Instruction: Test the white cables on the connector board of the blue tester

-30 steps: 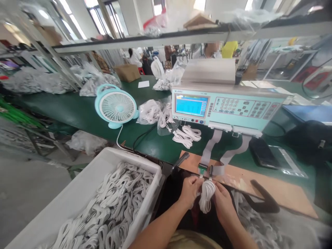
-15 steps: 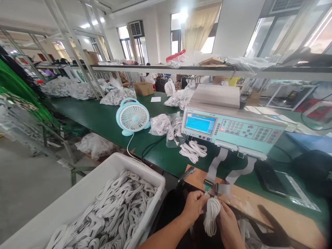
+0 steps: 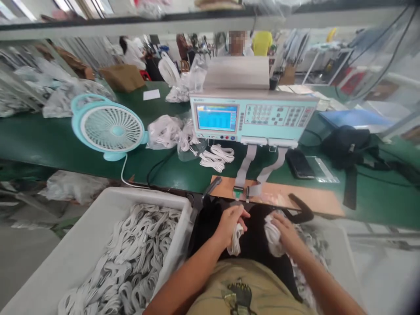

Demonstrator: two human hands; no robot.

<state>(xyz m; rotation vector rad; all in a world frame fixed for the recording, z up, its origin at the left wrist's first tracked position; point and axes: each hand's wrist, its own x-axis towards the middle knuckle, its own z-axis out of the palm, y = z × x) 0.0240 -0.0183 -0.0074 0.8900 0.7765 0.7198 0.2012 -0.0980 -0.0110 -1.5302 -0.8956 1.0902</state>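
Observation:
My left hand (image 3: 229, 224) is closed round a coiled white cable (image 3: 235, 243) that hangs below its fingers, above my lap. To its right, my right hand (image 3: 286, 231) grips another white cable coil (image 3: 273, 238), smeared by motion. Just beyond my left hand, at the bench edge, are a green test connector (image 3: 238, 192) and a small dark connector (image 3: 247, 193), both on grey ribbon cables (image 3: 246, 166). Neither coil touches these connectors. The ribbons run up to a pale blue tester (image 3: 275, 116) with a lit screen.
A white tub (image 3: 98, 205) full of cable coils stands at left; more coils (image 3: 310, 245) lie low at right. The green bench (image 3: 177, 175) carries a blue fan (image 3: 113, 127), bagged cables (image 3: 166, 131), loose coils (image 3: 216, 157) and a phone (image 3: 299, 164). A shelf (image 3: 131, 22) crosses above. People are beyond.
The view has tilted down and turned right. My hands have drawn back from the connectors and moved apart. The single coil seen between them before is now two coils, one in each hand.

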